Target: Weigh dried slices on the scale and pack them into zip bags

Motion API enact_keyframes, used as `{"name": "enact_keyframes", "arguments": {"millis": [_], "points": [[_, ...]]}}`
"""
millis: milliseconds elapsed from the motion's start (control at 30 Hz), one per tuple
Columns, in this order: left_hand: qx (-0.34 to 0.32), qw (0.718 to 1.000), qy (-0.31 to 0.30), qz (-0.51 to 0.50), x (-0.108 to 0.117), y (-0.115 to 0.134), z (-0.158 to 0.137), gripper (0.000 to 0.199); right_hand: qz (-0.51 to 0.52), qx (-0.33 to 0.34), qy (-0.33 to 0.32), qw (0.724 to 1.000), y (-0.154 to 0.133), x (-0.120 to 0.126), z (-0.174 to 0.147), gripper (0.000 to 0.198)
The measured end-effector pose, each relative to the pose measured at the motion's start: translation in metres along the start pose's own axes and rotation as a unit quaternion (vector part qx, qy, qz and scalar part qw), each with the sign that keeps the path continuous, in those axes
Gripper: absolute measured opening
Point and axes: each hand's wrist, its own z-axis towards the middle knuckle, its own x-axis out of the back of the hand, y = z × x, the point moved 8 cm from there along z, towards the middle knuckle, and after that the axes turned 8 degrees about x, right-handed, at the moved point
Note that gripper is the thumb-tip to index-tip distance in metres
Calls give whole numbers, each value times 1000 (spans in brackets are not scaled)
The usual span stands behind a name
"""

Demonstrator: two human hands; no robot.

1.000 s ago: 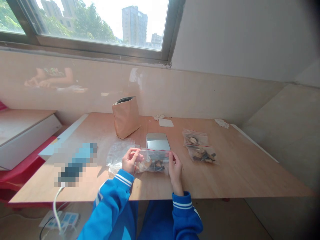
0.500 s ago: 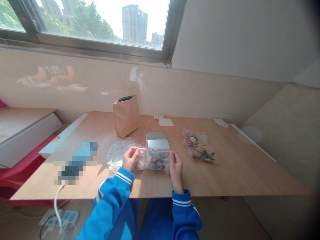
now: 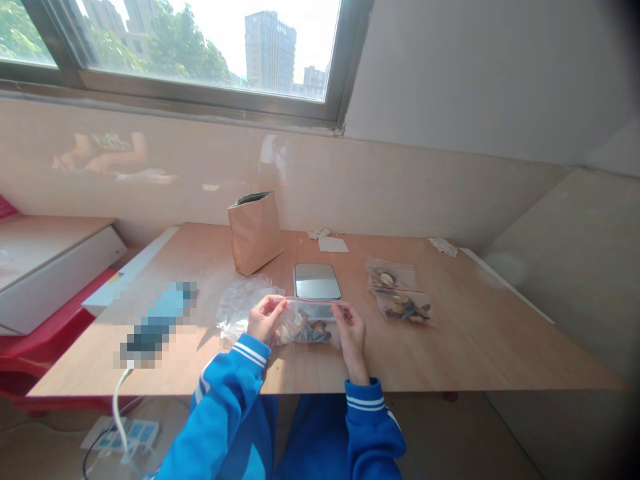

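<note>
Two hands share one clear zip bag (image 3: 309,328), its long axis running crosswise from the left hand (image 3: 264,319) to the right hand (image 3: 351,332), roughly parallel to the table's near edge. Each hand has thumb and fingertips pinched narrow on the red-lined top edge, the left toward its left end, the right toward its right end — so neither is the nearer one, and the stretch of seal between them lies exposed. The body of the bag, with pale and dark pieces inside, hangs or rests on the person's side of that edge; whether its bottom touches the table (image 3: 480,353) I cannot tell, nor whether the seal is pressed closed all along. Just beyond the top edge sits a flat silver-topped device (image 3: 318,281), its near side partly covered by the bag. Off to the right, nearer the right hand, lie two filled bags (image 3: 406,310), one overlapping the other — while loose clear plastic (image 3: 240,303) spreads just beside the left hand, with an upright brown paper bag (image 3: 255,233) farther back.
</note>
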Motion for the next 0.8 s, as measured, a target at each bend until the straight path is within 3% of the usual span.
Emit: {"name": "enact_keyframes", "arguments": {"millis": [167, 300, 433, 633, 800], "points": [[-27, 997, 15, 75, 6, 3, -1, 25, -12, 6, 20, 1000, -3, 4, 0, 33], [-5, 999, -17, 47, 0, 1, 0, 34, 14, -7, 15, 1000, -1, -1, 0, 33], [39, 997, -70, -23, -10, -1, 1, 42, 77, -28, -39, 996, 0, -13, -2, 32], [42, 996, -65, -41, -11, 6, 0, 37, 59, -20, -86, 994, -7, -21, -4, 33], [19, 998, -59, -16, -9, 8, 0, 31, 47, -12, -76, 996, -8, -21, -5, 29]]}}
